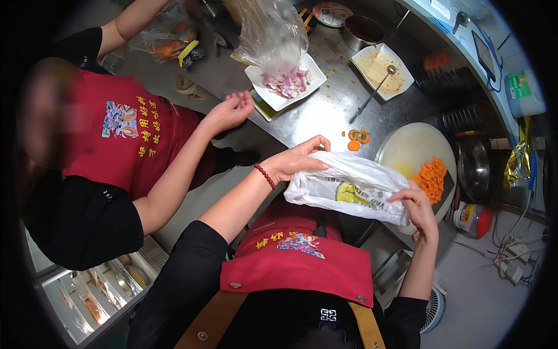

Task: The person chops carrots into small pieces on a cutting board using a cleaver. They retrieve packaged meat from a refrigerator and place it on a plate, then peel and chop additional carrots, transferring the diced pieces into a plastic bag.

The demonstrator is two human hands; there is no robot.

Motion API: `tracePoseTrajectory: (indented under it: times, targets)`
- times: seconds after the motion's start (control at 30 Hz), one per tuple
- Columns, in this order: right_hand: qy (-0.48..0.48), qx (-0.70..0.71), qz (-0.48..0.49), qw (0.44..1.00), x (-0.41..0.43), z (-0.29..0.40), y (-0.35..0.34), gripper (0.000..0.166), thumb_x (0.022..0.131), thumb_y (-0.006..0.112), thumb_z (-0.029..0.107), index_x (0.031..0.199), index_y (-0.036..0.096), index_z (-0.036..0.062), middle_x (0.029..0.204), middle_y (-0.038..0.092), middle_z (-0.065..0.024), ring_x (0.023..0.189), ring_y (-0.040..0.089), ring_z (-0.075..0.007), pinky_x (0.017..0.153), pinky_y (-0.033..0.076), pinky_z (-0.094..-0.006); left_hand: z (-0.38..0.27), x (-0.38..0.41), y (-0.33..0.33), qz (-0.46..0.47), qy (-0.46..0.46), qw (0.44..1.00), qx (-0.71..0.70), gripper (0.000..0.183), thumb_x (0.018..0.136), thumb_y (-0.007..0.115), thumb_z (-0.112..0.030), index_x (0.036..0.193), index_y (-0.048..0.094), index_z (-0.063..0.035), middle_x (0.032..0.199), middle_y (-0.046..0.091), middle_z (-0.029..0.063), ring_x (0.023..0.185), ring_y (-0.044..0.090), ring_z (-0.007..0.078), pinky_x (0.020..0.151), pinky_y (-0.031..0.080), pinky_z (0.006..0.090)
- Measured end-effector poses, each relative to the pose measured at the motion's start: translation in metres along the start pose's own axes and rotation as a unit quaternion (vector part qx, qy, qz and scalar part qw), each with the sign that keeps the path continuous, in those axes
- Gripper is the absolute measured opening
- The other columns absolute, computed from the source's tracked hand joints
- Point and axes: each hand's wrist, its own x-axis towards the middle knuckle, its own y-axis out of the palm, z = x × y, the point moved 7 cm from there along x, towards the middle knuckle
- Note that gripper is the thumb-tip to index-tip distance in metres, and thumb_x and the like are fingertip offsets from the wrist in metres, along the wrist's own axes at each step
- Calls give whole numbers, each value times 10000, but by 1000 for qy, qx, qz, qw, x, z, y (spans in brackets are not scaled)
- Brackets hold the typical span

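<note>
A white plastic bag (348, 192) with printed writing is stretched between my hands, its mouth facing me. My left hand (298, 161), with a red bead bracelet at the wrist, pinches the bag's left end between thumb and fingers. At the other end, my right hand (416, 205) grips the bag's edge. Just past my right hand, diced carrot (430, 176) is heaped on a dark cleaver blade (447, 187) lying on a round cutting board (414, 135). Carrot end pieces (355, 141) rest on the metal counter beyond the bag.
At left stands a co-worker in a red apron (126, 113), one hand (233, 107) beside a square white dish (281, 100) of chopped red onion (287, 83). A clear plastic bag (274, 35) hangs over the onion. Farther right are a sauce-stained dish (370, 65), a ladle (375, 89) and a pot (362, 31).
</note>
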Motion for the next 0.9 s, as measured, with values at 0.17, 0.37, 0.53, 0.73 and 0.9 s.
tracePoseTrajectory:
  times: [0.17,0.37,0.53,0.73,0.9]
  targets:
    - [-5,-142,-136,980,6,-1,-23,301,844,558,-49,1090,720,14,1113,634,-171,1051,615,-269,907,464,-303,-14,-12,29,64,88,972,209,195,873,605,8,1000,740,-53,1390,480,167,1317,461,256,1096,366,325]
    - [-77,-241,-118,960,-5,34,-21,655,745,783,96,1341,523,15,1273,543,-197,1161,545,-402,992,441,-401,-44,-20,66,-67,167,836,519,531,800,671,-113,1305,559,8,1242,507,210,1263,444,339,1092,360,378]
    - [-134,-137,-82,978,-31,77,-53,667,741,791,128,1318,512,-55,1293,554,-206,1199,554,-351,1015,435,-369,-90,-35,107,-84,208,853,471,665,738,707,-93,1342,483,71,1297,480,188,1296,437,297,1106,336,352]
    - [-369,38,-121,921,-149,161,-83,548,796,760,171,1252,569,-65,1268,597,-209,1087,636,-258,945,502,-341,-158,-107,193,-41,296,896,329,695,723,711,-59,1373,495,63,1314,549,156,1262,513,286,1112,345,355]
    - [-470,-34,-5,882,-170,207,-83,548,794,751,163,1275,575,-33,1281,604,-196,1100,637,-266,951,503,-348,-181,-154,252,29,412,835,363,651,755,712,-82,1362,517,51,1307,567,149,1237,538,277,1095,366,356]
